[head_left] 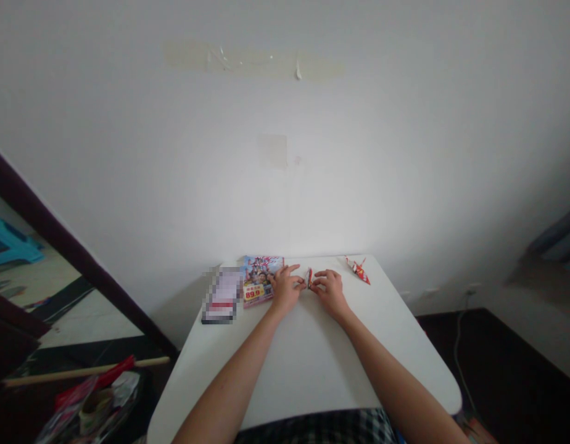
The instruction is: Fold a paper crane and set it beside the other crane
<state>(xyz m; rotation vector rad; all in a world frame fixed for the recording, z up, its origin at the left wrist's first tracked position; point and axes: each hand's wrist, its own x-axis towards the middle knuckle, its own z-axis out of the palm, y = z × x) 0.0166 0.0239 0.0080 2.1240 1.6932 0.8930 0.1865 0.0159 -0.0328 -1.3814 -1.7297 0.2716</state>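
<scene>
Between my hands stands a small piece of folded printed paper [309,277], narrow and upright, with red and pale patches. My left hand [287,287] pinches its left side between thumb and fingertips, one finger stretched away from it. On the other side my right hand [330,290] pinches the same paper, the fingers bent. Part of the paper is hidden by the fingertips. At the back right of the table lies a folded paper crane [358,269] in red and white print, apart from both hands.
A colourful printed flyer [257,287] lies left of my left hand, partly under it. Beside it is a blurred-out flat object [223,296]. The white table [313,370] meets the wall [294,203]. A mirror with a dark frame [81,256] leans at the left, near a bag of items [97,407].
</scene>
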